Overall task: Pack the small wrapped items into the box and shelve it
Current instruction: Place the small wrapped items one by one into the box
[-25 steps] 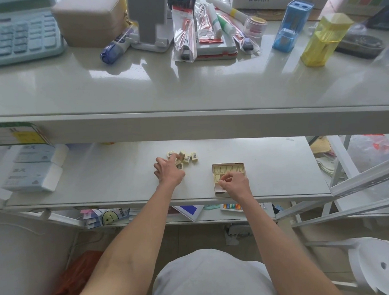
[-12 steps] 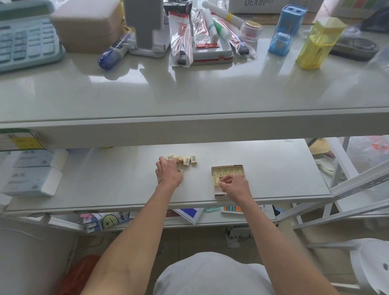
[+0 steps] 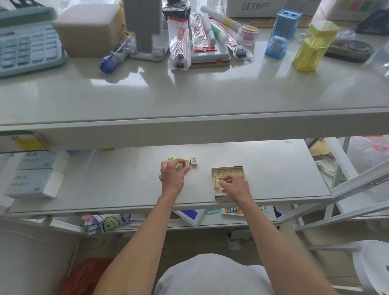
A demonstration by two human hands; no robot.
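A small open cardboard box (image 3: 239, 170) lies on the lower shelf (image 3: 112, 185), its far part filled with pale yellow wrapped items. My right hand (image 3: 235, 187) rests over the box's near half, fingertips pinched on one wrapped item inside it. To the left, a loose cluster of small yellow wrapped items (image 3: 193, 160) with barcodes lies on the shelf. My left hand (image 3: 172, 176) covers the near side of that cluster, fingers curled around one or two pieces. The box's near end is hidden by my right hand.
Two light blue cartons (image 3: 33, 183) sit at the shelf's left end. The upper counter (image 3: 186, 91) carries a calculator (image 3: 19, 41), pens, blue and yellow sharpeners. A white metal rack (image 3: 360, 183) stands to the right, a white stool (image 3: 384, 268) below it.
My left hand has curled tighter on pieces at the cluster's near edge. My right hand stays over the box with only slight finger movement.
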